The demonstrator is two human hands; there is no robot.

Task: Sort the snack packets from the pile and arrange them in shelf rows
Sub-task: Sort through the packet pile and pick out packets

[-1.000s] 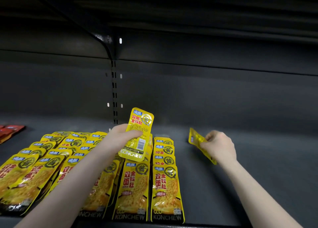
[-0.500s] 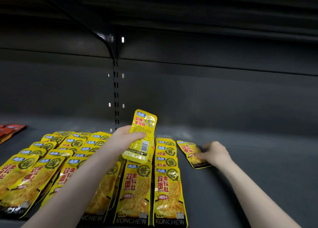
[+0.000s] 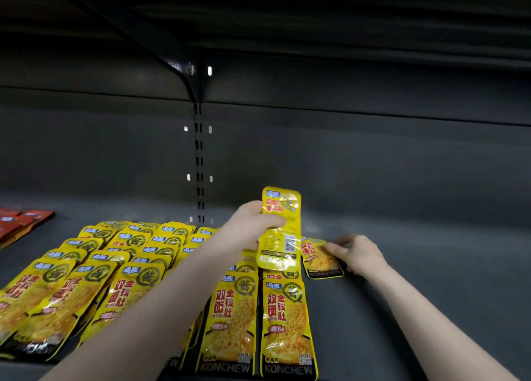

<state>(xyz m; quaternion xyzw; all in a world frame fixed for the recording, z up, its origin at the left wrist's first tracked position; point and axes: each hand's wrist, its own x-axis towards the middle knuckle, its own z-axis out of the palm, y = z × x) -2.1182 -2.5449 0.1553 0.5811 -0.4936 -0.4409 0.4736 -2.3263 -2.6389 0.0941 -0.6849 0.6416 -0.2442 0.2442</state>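
Several rows of yellow snack packets (image 3: 232, 317) lie overlapped on the dark shelf (image 3: 416, 265), running from front to back. My left hand (image 3: 253, 228) grips a small bunch of the same yellow packets (image 3: 280, 228), held upright above the rightmost rows. To their right one yellow packet (image 3: 320, 258) lies flat on the shelf, starting a new row. My right hand (image 3: 356, 251) rests on that packet's right edge with its fingers touching it; whether they pinch it is unclear.
Red packets (image 3: 20, 222) lie at the far left of the shelf. A slotted upright (image 3: 198, 162) runs up the back wall, and another shelf hangs overhead. Bare shelf stretches to the right of my right hand.
My right hand brought its packet down from tilted in the air to flat on the shelf beside the rows. My left hand shifted its bunch to the right and slightly up.
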